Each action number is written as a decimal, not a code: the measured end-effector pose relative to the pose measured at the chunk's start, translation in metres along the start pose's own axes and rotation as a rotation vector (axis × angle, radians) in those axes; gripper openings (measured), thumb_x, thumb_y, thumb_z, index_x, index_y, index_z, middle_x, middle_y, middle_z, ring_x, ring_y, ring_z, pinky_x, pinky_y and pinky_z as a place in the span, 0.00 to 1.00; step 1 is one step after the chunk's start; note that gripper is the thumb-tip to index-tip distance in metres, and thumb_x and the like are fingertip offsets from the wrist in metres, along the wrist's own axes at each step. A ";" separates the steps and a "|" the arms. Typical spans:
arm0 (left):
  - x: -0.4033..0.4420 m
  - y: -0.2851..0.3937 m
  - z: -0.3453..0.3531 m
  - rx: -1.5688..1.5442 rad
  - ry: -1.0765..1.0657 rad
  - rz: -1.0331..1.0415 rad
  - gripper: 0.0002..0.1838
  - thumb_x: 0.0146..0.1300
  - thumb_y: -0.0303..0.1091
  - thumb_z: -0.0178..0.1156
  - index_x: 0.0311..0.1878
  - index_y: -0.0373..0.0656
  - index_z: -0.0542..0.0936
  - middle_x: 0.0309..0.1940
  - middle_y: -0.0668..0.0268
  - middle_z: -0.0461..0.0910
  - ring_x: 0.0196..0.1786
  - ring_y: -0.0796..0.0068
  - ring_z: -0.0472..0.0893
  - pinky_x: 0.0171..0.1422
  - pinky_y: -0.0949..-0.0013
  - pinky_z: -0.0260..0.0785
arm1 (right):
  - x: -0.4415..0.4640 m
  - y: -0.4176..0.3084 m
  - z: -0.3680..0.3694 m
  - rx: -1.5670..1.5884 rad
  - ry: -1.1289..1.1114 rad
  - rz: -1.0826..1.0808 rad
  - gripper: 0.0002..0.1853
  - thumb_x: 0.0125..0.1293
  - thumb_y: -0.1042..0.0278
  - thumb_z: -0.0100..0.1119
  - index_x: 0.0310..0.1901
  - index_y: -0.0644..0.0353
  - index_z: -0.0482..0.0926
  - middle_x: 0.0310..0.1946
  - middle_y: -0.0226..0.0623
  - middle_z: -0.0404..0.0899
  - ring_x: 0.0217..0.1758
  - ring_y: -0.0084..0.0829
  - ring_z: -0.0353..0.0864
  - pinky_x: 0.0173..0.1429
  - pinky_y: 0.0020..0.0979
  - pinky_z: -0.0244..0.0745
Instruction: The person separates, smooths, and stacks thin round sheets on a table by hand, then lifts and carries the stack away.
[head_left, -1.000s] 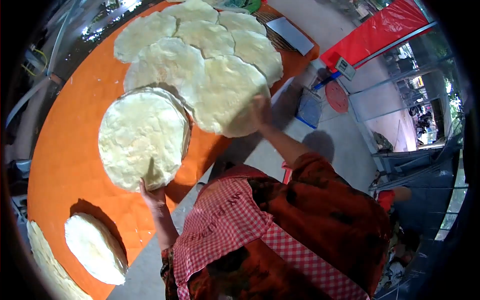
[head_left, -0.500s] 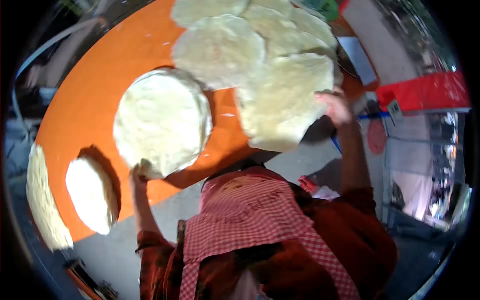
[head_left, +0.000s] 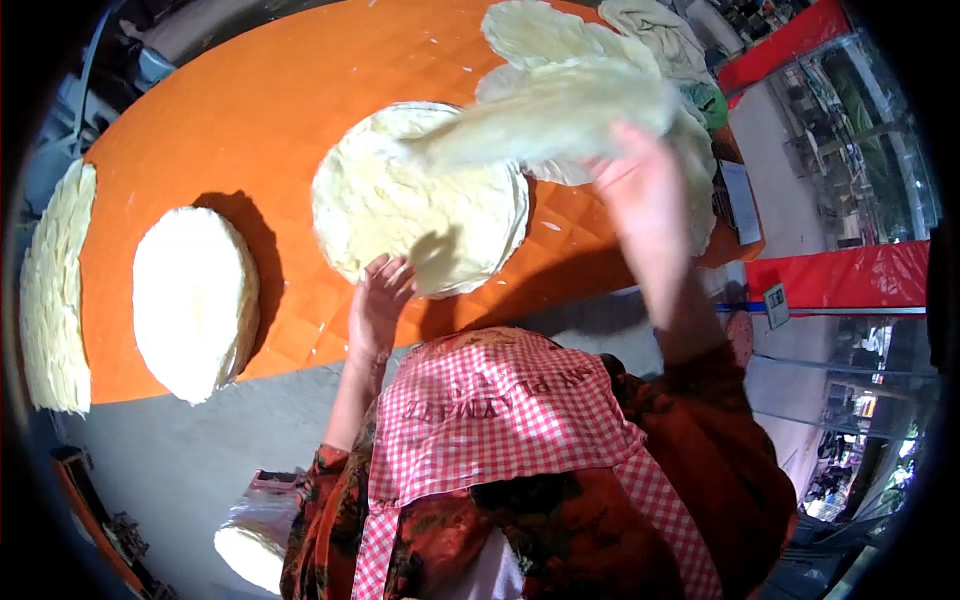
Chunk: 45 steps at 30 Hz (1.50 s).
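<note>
A thin, pale flatbread (head_left: pixel 560 112) is lifted and slanting in the air, blurred by motion. My right hand (head_left: pixel 640 175) grips its right edge, fingers smeared. The flatbread's left end reaches over a round stack of flatbreads (head_left: pixel 400 200) on the orange table. My left hand (head_left: pixel 382 300) is at the near edge of that stack, its fingers apart and nothing in them. Behind the lifted sheet, several loose flatbreads (head_left: pixel 560 40) lie overlapping, partly hidden by it and by my right arm.
Left of the stack stands another tall pile of flatbreads (head_left: pixel 192 300), with a further pile (head_left: pixel 60 290) at the table's left end. The orange table (head_left: pixel 300 90) curves toward me. A crumpled cloth (head_left: pixel 655 35), green item (head_left: pixel 706 104) and white-topped board (head_left: pixel 738 200) are at the right.
My right hand has raised a flatbread off the loose ones and swung it leftward toward the stack. My left hand has let go of the stack's edge. The view has shifted.
</note>
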<state>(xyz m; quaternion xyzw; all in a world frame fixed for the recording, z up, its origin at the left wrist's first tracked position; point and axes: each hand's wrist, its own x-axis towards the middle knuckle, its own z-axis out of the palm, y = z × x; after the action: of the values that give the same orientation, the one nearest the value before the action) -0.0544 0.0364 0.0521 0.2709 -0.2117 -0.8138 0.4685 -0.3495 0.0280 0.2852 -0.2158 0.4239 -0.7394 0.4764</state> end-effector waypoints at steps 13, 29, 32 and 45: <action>0.033 -0.012 -0.050 -0.205 0.130 -0.183 0.26 0.72 0.51 0.41 0.64 0.43 0.64 0.59 0.58 0.70 0.57 0.60 0.74 0.58 0.57 0.71 | -0.033 0.219 0.000 -1.235 -0.795 -0.270 0.20 0.59 0.61 0.65 0.49 0.63 0.73 0.46 0.45 0.78 0.51 0.37 0.77 0.52 0.36 0.73; 0.042 -0.021 -0.018 0.048 0.381 -0.061 0.16 0.68 0.35 0.49 0.55 0.38 0.69 0.47 0.56 0.76 0.42 0.62 0.80 0.43 0.61 0.78 | -0.014 0.268 0.062 -1.718 -0.809 -0.014 0.23 0.61 0.66 0.56 0.56 0.67 0.70 0.48 0.56 0.75 0.52 0.46 0.78 0.54 0.41 0.75; 0.046 -0.021 -0.033 0.036 0.456 -0.136 0.16 0.66 0.35 0.51 0.55 0.38 0.69 0.44 0.58 0.76 0.41 0.63 0.80 0.41 0.58 0.79 | 0.030 0.290 0.032 -1.421 -0.617 0.234 0.04 0.59 0.77 0.55 0.34 0.64 0.78 0.30 0.41 0.80 0.26 0.33 0.77 0.33 0.33 0.76; 0.050 -0.022 -0.043 -0.073 0.527 -0.078 0.18 0.67 0.39 0.47 0.54 0.37 0.71 0.45 0.56 0.75 0.41 0.61 0.78 0.36 0.60 0.76 | 0.174 0.057 0.122 -1.625 -0.647 -0.678 0.09 0.63 0.69 0.53 0.39 0.62 0.81 0.25 0.35 0.81 0.30 0.25 0.77 0.38 0.34 0.73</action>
<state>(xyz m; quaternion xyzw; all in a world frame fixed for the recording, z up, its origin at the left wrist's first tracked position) -0.0621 -0.0008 -0.0064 0.4644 -0.0424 -0.7397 0.4852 -0.3104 -0.1890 0.2901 -0.7895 0.5719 -0.2200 0.0334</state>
